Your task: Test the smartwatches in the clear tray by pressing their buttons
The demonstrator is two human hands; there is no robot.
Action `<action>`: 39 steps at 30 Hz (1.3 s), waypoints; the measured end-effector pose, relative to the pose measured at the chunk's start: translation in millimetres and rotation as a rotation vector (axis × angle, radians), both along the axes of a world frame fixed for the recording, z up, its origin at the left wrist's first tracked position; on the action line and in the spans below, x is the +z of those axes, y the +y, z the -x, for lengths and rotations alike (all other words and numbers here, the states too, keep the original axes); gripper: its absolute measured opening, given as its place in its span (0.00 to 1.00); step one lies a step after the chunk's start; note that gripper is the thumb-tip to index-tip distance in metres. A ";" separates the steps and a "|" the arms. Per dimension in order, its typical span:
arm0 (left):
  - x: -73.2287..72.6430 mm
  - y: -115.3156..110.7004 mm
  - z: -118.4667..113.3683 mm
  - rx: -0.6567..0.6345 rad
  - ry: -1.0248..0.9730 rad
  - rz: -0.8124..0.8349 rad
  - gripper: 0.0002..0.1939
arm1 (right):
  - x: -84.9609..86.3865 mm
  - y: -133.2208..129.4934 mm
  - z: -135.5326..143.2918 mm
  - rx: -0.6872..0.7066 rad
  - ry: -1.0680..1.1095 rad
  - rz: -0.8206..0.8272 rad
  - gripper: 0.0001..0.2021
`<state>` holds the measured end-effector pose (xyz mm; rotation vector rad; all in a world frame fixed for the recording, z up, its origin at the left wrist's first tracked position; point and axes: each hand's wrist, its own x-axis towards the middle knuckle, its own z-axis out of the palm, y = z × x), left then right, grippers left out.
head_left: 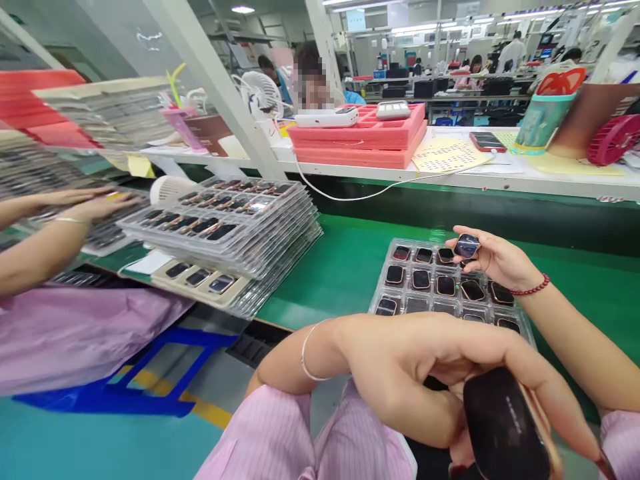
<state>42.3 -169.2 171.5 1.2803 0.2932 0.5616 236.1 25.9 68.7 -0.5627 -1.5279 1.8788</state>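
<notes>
Close to the camera, my left hand (395, 373) curls its fingers around a square smartwatch body (505, 427) with a black screen and a gold-coloured edge. My right hand (505, 261) pinches another smartwatch body (467, 246) between thumb and fingers, just above a clear plastic tray (384, 280). In the tray's pockets lie rows of similar watch bodies (421, 279), dark screens facing up. My left hand and forearm cover the tray's near part. A bracelet sits on each wrist.
Left of the tray stands a tall stack of clear trays (280, 233) with watch bodies on top. A co-worker's hands (95, 203) reach over more trays at far left. Red foam trays (355, 143), a phone (487, 141) and a cup (543, 123) stand on the shelf.
</notes>
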 end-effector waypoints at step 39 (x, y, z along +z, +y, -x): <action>-148.2 145.8 34.1 0.779 0.255 -0.138 0.25 | -23.7 -8.9 7.6 -0.114 -0.241 -0.263 0.24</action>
